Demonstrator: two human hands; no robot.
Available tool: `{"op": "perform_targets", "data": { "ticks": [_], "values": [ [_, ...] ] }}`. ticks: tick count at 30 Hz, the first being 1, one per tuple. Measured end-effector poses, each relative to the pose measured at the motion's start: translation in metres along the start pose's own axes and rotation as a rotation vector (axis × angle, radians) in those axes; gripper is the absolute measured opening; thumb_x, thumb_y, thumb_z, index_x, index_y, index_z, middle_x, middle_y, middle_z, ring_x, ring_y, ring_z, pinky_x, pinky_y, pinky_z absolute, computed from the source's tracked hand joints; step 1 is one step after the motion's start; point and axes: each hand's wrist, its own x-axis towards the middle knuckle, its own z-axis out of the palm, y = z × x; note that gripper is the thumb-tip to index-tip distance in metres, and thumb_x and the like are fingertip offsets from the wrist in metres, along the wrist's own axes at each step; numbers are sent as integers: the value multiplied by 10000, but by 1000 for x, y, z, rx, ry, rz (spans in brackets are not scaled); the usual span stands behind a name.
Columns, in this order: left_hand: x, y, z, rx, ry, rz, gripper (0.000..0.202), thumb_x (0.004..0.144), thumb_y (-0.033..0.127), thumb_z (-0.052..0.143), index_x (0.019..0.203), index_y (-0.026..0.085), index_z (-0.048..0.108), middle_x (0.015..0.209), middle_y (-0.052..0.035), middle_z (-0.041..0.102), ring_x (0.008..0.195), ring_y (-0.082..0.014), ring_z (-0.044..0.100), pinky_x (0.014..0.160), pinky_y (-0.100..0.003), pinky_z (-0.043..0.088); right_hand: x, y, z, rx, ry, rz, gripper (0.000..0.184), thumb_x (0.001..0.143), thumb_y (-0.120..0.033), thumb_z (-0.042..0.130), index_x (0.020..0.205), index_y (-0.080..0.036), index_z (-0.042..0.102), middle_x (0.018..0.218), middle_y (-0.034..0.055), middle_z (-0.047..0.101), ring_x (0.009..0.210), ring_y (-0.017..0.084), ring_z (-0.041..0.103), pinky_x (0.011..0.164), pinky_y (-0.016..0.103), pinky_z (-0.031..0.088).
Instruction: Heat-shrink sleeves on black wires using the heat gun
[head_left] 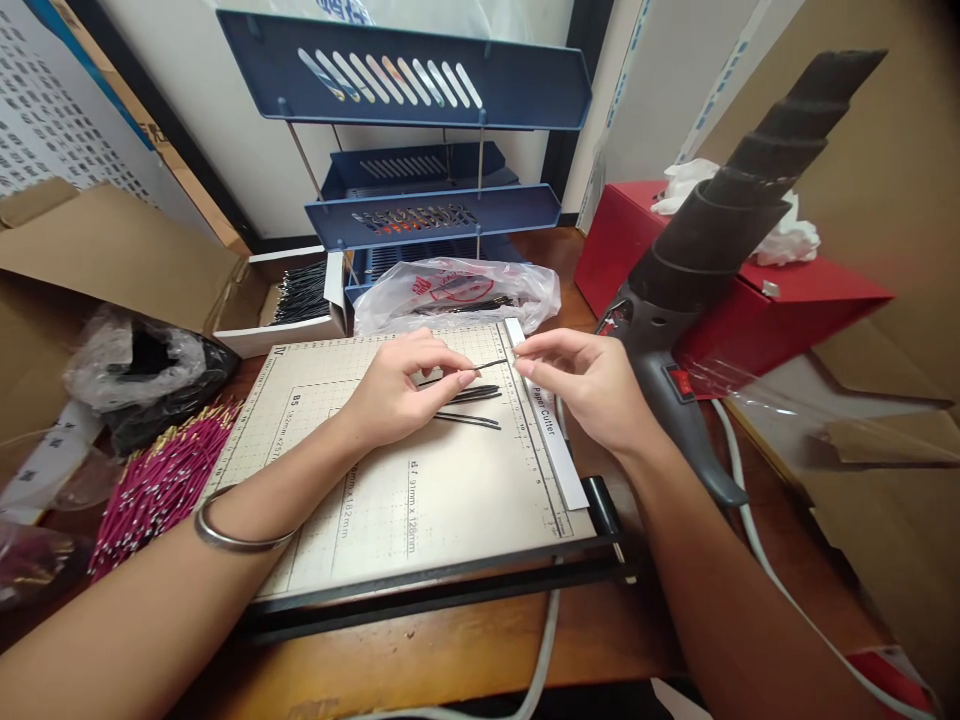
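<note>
Above the board of a paper cutter [465,500], my left hand [409,385] pinches a thin black cord [491,364] between thumb and forefinger. The cord's free end points right, towards the white strip [551,440] along the cutter's right edge. Across that strip, my right hand [592,385] has thumb and forefinger drawn together near the cord's end; whatever lies between these fingertips is hidden. Several more black cords [472,394] lie on the board just below my left fingers, partly covered by the hand.
A heat gun [675,270] with a stepped black nozzle stands at right, before a red box [622,240]. Behind the cutter are a plastic bag [457,290], a blue rack [420,70] and a box of black cords [300,295]. Purple cords [165,480] are piled left.
</note>
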Motion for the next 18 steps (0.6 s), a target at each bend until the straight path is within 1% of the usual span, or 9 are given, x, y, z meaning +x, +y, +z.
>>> {"op": "perform_targets", "data": {
  "ticks": [2,3,5,8,13,18],
  "values": [
    [1,1,0,-5,-11,-3,173,960,267,738,842,205,848,703,-16,763,673,-161,560,708,-326,453,-2,-1,2,-45,-73,-1,229,762,-367,866,896,-182,854,721,19,724,603,126,524,570,294,402],
    [1,2,0,-7,-16,-1,173,960,267,737,841,206,847,699,-15,759,674,-161,560,711,-327,452,-2,-3,3,-63,-95,-14,219,769,-360,864,891,-178,852,715,14,718,597,119,510,571,293,395],
    [1,3,-1,-11,-22,6,167,959,263,736,847,206,845,702,-13,758,677,-160,560,716,-329,448,-3,-5,5,-84,-117,-48,197,780,-346,862,879,-176,847,713,8,714,617,118,525,602,294,417],
    [2,2,-1,-17,-31,20,155,959,258,739,859,202,843,709,-11,760,681,-157,560,716,-328,439,-3,-6,8,-89,-124,-69,188,792,-342,857,888,-180,853,722,7,727,653,128,566,645,296,450],
    [1,2,-2,-10,-69,26,203,989,257,695,855,195,835,699,-7,754,681,-153,559,714,-329,426,-3,-4,10,-87,-129,-74,187,794,-344,862,888,-182,860,788,25,780,657,124,570,644,290,455],
    [1,3,-3,-14,-119,19,253,1013,257,638,863,193,832,712,-13,758,692,-159,564,722,-331,430,-4,-6,11,-75,-138,-66,178,813,-339,855,888,-178,858,760,19,772,653,126,583,641,288,461]
  ]
}}
